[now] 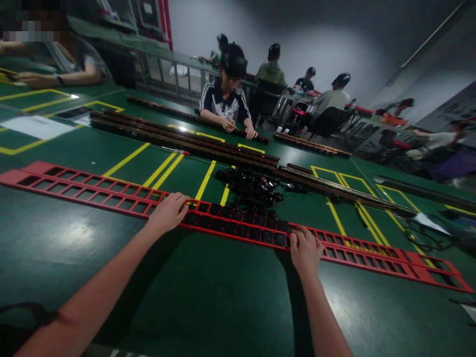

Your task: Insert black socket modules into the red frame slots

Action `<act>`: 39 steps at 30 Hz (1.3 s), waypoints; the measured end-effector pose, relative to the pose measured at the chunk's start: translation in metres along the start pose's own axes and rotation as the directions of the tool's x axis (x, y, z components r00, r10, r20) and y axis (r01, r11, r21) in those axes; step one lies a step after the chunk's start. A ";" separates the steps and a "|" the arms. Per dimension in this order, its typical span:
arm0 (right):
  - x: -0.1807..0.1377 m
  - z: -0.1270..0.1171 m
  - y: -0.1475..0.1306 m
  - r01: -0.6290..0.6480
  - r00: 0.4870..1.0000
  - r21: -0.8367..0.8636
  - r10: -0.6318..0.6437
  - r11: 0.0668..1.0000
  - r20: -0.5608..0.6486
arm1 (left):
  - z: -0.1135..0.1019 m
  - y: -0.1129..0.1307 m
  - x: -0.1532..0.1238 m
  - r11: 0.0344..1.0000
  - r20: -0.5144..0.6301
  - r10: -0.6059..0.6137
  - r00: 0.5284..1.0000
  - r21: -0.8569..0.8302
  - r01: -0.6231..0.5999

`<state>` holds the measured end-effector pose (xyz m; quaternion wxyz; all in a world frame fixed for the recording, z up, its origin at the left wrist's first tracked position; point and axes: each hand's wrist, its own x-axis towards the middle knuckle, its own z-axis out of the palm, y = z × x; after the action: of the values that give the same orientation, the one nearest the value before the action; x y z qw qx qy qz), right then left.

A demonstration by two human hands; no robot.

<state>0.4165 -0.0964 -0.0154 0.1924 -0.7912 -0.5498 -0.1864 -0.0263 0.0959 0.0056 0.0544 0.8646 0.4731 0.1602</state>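
Two long red slotted strips (366, 244) lie side by side across the green table in front of me. Black power sockets (255, 232) fill several openings in their middle stretch; openings farther out to both sides show the table through them. My left hand (169, 213) is closed over the strips just left of the sockets, fingertips at the far edge. Just right of the sockets, my right hand (307, 248) grips the strips with bent fingers. Beyond the strips sits a pile of loose black parts (256, 188), too dark to make out singly.
Long dark rails (186, 141) lie across the table behind the pile. A co-worker (226, 99) sits opposite, hands at another dark rail. White paper (35, 128) lies at the left, and black cables (427, 238) at the right. Yellow tape lines mark the tabletop.
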 end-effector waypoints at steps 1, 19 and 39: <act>0.000 0.000 0.000 -0.002 1.000 0.000 0.002 1.000 0.001 | 0.001 0.000 0.000 1.000 0.013 -0.005 1.000 -0.007 0.005; 0.071 -0.004 -0.105 0.153 0.974 0.124 -0.171 0.980 0.148 | 0.003 0.003 -0.003 0.998 0.002 -0.033 0.999 -0.056 0.033; 0.089 0.022 -0.154 0.102 0.931 0.086 -0.126 0.991 0.343 | 0.004 0.002 -0.004 0.998 -0.014 -0.030 0.999 -0.050 0.029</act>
<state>0.3018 0.0356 0.0257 0.1075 -0.7715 -0.6260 -0.0359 -0.0251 0.0915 0.0012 0.0748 0.8548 0.4819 0.1774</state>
